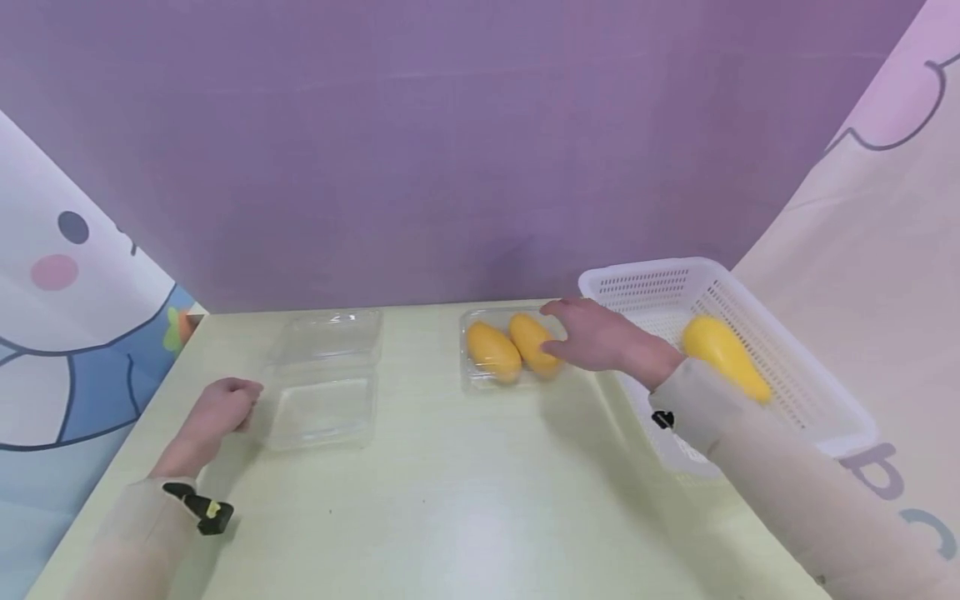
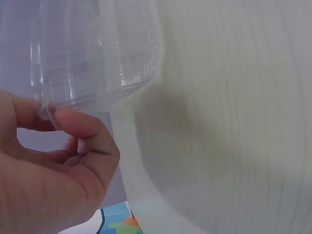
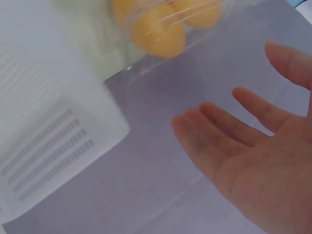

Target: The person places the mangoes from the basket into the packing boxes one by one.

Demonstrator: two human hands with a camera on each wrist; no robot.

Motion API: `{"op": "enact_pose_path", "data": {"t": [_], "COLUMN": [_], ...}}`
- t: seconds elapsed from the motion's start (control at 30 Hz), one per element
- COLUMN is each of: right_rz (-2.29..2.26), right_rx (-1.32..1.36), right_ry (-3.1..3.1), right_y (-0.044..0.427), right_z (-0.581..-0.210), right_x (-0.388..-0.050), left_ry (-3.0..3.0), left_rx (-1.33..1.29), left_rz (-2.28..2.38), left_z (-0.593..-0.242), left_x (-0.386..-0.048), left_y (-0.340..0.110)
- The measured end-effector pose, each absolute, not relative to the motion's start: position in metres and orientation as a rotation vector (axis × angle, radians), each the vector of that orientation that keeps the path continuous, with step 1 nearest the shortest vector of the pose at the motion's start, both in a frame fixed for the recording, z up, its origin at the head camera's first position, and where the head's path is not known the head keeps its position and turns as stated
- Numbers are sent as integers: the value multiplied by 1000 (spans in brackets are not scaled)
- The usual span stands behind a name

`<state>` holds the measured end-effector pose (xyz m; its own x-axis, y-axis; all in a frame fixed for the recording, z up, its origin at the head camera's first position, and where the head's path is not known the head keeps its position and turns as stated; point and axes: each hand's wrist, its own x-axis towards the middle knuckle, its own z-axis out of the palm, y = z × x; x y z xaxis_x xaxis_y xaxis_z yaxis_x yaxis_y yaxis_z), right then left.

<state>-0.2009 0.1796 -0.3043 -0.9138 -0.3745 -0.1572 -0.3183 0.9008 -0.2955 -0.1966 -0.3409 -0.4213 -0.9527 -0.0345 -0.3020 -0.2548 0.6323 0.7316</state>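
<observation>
An open clear plastic clamshell box point(image 1: 322, 410) lies on the table at the left. My left hand point(image 1: 221, 406) is at its left side; in the left wrist view the thumb and index finger pinch the rim of the clear box point(image 2: 109, 48). Further right, a second clear plastic box point(image 1: 467, 382) holds two orange-yellow mangoes point(image 1: 492, 352). My right hand point(image 1: 592, 335) reaches over that box's right end, fingers spread and loosely bent. In the right wrist view the hand point(image 3: 263, 156) has nothing between its fingers, and mangoes point(image 3: 158, 31) show through the clear plastic.
A white perforated plastic basket point(image 1: 832, 417) stands at the right, under the right forearm, with a yellow mango-like fruit point(image 1: 723, 357) inside. A purple backdrop point(image 1: 465, 167) rises behind the pale table point(image 1: 450, 500). Printed cloths hang on both sides.
</observation>
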Motion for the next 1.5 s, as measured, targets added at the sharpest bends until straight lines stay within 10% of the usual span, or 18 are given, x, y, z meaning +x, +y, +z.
{"op": "enact_pose_path", "data": {"t": [1.5], "right_rz": [-264], "right_rx": [-112], "right_ry": [2977], "right_y": [307], "right_z": [-320], "right_x": [-202], "left_ry": [2498], "left_rx": [-202], "left_rz": [1455], "left_z": [-427], "left_x": [-198], "left_y": [-287]}}
